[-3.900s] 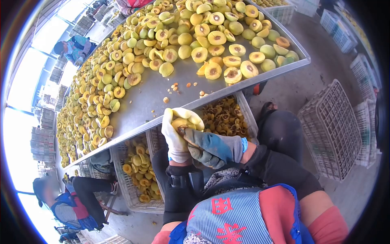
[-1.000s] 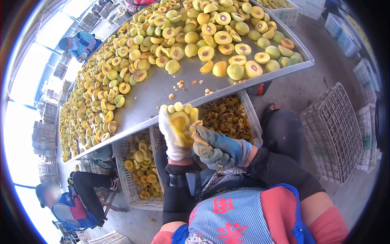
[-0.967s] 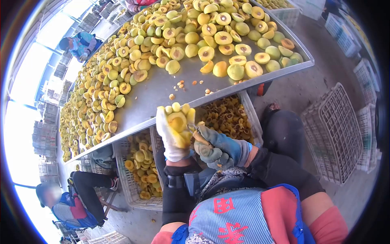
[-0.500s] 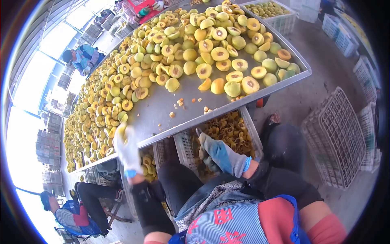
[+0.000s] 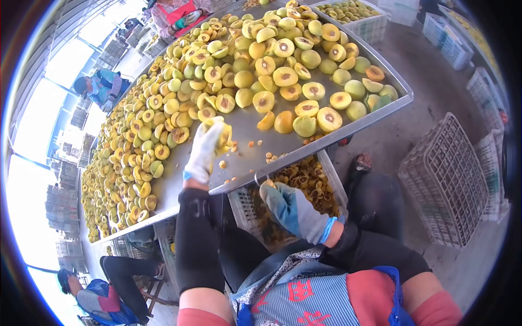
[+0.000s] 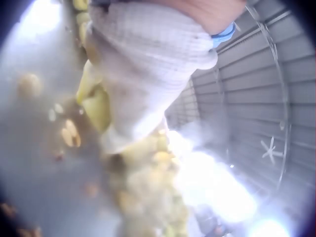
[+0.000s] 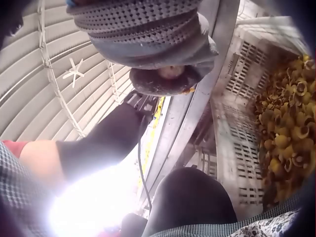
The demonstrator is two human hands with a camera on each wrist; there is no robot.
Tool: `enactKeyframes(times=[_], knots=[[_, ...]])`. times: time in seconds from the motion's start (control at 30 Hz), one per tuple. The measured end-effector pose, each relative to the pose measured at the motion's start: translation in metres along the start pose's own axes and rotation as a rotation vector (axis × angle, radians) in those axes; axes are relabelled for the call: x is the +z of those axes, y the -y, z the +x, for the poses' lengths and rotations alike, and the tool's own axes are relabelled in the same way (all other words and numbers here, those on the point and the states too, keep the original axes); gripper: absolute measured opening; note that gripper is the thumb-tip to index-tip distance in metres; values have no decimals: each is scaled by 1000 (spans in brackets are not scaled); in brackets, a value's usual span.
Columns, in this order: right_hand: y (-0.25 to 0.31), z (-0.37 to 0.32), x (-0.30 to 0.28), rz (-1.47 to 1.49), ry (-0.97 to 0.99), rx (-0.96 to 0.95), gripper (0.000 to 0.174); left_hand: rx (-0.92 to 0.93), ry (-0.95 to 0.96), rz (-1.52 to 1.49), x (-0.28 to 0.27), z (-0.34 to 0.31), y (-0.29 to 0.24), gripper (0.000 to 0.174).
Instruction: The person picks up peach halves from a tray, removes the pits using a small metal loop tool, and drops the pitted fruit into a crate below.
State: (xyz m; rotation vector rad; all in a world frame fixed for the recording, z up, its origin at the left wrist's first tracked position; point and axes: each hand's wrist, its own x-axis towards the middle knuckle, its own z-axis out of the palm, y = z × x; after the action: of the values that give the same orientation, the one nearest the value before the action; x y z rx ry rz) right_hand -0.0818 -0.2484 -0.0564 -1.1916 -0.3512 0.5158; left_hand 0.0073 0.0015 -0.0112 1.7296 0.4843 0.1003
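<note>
Tray (image 5: 244,163), halved fruit (image 5: 285,76) | left hand (image 5: 206,148) above — grip unclear | right hand (image 5: 293,208) grips curved tool (image 5: 259,176)

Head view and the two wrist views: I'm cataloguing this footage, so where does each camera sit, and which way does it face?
Head: worn on the head, facing forward and down at fruit on a metal table; shows left hand, right hand, dark sleeves.
Left wrist: on that wrist, looking past the left hand at the table and roof.
Right wrist: on that wrist, looking past the right hand at the roof and a crate; shows the left arm, a knee.
Shared: head and right wrist both show the crate.
</note>
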Motion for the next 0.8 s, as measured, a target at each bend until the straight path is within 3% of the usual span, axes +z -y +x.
enactKeyframes(times=[0.1,0.2,0.3,0.4,0.5,0.63,0.73,0.8], knots=[[0,3,2,-38,-32,-62,34,82,159,-230,9,-65,-11,58],[10,2,8,-112,-54,-128,38,56,102,-177,36,-114,-20,59],[14,-1,5,-204,-15,-101,42,112,94,-285,59,-136,-13,58],[13,-3,4,-277,-11,-82,46,302,11,-155,63,-137,4,54],[13,-6,0,-393,-18,-61,48,265,-53,-267,80,-156,-11,50],[20,-9,-2,-516,27,13,48,394,-122,-105,77,-152,12,50],[-6,-10,9,-48,72,-14,47,398,-155,-137,81,-156,15,51],[0,-11,12,3,104,46,45,393,-177,-187,84,-160,14,52]])
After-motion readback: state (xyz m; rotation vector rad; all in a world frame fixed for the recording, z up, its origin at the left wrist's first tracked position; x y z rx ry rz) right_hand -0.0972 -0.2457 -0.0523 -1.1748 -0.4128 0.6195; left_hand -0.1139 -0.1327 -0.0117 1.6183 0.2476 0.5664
